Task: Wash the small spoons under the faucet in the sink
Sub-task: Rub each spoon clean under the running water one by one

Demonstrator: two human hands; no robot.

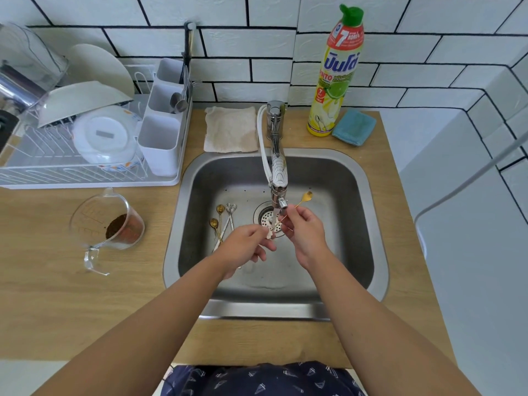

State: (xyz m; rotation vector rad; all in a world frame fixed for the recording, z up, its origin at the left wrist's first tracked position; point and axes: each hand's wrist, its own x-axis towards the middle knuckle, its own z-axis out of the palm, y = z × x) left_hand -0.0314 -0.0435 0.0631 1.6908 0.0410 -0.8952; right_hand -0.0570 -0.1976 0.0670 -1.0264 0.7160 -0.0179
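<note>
While water runs from the faucet (278,178), I hold one gold spoon (303,200) under the stream over the sink (368,224)
Right hand (304,230) pinches the stem mid-length, bowl pointing up-right; left hand (245,242) pinches the lower end, both hands close together above the drain (265,217). Other small spoons (224,221) lie on the sink floor left of the drain. Measuring cup (110,224) on the counter (57,295), left
</note>
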